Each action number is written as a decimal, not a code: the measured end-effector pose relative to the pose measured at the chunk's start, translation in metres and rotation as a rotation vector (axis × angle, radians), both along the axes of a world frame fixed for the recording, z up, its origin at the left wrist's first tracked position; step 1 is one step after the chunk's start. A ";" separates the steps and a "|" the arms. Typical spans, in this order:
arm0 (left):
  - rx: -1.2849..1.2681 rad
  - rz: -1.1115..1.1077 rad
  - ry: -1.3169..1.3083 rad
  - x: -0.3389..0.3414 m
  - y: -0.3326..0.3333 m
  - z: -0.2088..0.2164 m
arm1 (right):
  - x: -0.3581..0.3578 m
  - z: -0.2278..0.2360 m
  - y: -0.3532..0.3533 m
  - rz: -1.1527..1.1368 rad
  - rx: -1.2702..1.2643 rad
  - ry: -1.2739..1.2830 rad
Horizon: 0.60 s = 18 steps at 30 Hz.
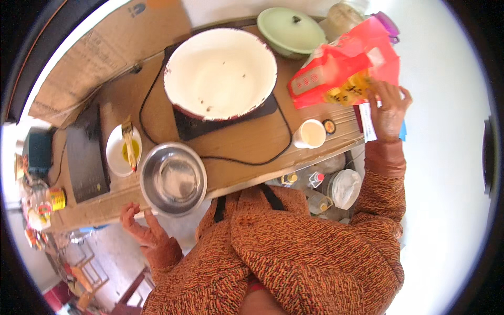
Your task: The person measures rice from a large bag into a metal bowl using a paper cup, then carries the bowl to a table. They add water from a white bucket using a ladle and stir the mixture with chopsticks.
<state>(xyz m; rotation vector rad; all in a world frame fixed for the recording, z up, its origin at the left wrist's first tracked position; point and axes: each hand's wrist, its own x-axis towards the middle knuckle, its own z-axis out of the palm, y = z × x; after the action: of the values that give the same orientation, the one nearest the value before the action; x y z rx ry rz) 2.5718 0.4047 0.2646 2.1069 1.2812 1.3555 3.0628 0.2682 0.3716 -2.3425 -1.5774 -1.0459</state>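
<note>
My right hand (387, 111) is at the right end of the table, its fingers at the lower right edge of a red plastic bag (344, 58) with a yellow patch. Thumb and forefinger appear to pinch the bag's edge. My left hand (146, 229) hangs in front of the table edge with fingers apart, holding nothing. Just beyond it, a shiny steel bowl (174, 178) sits partly over the front edge. A large white enamel basin (220, 73) with a chipped rim and a few dark specks rests on a black flat cooker (194, 126).
Left of the steel bowl, a brush (128, 144) lies across a white dish (116, 157) of yellow oil. A paper cup (311, 134) and small round lid (329, 126) stand near the bag. Behind is a green lidded pot (291, 31). A black cord (252, 161) crosses the table; bottles (317, 199) stand below.
</note>
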 end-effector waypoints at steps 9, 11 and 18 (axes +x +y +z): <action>-0.116 -0.254 -0.075 0.090 0.014 0.061 | -0.005 0.004 0.004 0.087 -0.008 0.071; -0.110 -0.385 -0.003 0.112 0.015 0.077 | -0.001 0.008 0.005 0.128 -0.031 0.112; 0.383 -1.026 0.227 0.273 0.040 0.148 | 0.018 0.007 0.008 0.329 0.069 0.092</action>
<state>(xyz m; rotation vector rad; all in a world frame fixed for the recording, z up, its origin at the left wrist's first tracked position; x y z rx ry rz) 2.8446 0.4448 0.4129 2.6055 -0.1337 0.9170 3.0810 0.2763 0.3786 -1.9670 -1.7799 -0.8883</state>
